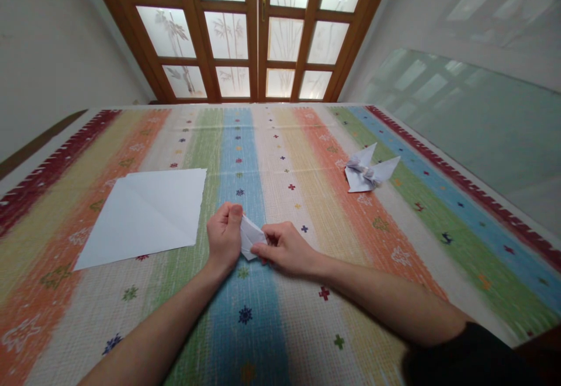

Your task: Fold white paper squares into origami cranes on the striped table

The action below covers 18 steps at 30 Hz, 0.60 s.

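A small piece of folded white paper (251,236) is held between my two hands, above the blue stripe of the tablecloth. My left hand (224,234) is closed around its left side, thumb on top, and covers that end. With thumb and fingers, my right hand (286,248) pinches its right edge. Creases and layers show on the part between the hands. To the left lies a stack of white paper sheets (149,207) with a faint diagonal crease. Farther off on the right sits a folded paper figure (366,171) with two pointed tips.
A striped tablecloth (307,199) with small printed figures covers the table. Beyond the far edge stand wooden doors (258,35) with frosted panes. A glossy pale panel (464,105) is on the right wall.
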{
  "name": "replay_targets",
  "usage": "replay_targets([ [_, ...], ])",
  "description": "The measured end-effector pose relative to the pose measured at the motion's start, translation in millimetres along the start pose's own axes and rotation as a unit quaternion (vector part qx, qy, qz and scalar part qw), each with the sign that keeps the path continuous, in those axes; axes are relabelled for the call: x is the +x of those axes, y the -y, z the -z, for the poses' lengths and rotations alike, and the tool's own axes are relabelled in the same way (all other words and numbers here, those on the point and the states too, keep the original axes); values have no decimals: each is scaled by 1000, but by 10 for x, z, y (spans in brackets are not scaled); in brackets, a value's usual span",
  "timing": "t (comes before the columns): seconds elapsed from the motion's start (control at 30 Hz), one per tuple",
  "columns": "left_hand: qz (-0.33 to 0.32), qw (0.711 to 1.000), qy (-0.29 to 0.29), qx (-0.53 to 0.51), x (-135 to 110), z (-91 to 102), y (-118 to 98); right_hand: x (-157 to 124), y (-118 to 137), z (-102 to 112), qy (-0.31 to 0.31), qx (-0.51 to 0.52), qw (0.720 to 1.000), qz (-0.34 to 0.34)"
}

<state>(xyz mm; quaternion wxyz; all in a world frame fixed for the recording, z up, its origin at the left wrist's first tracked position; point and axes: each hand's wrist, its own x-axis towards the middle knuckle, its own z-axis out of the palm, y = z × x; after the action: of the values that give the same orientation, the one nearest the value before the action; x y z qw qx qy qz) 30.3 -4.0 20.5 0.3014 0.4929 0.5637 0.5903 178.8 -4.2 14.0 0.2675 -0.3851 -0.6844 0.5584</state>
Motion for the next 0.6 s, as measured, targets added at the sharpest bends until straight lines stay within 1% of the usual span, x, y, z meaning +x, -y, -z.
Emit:
replay_targets([
  [0.1,9,998,51,-44,12,1,20,17,-8,31,-8,2,1000,0],
  [0.17,28,995,82,-47,18,3,34,28,-14,45,-10,5,1000,1],
  [0.23,53,994,90,-38,23,5,52,38,-24,52,-17,13,1000,2],
  [0.3,75,993,82,-33,27,7,73,45,-39,53,-27,23,999,2],
  [0.4,85,994,59,-32,27,5,95,53,-61,46,-43,31,999,9],
  [0.53,86,995,33,-40,13,-14,91,53,-52,43,-32,69,997,-13],
  [0.6,86,995,27,-44,5,-26,85,49,-27,54,-28,62,998,-13],
])
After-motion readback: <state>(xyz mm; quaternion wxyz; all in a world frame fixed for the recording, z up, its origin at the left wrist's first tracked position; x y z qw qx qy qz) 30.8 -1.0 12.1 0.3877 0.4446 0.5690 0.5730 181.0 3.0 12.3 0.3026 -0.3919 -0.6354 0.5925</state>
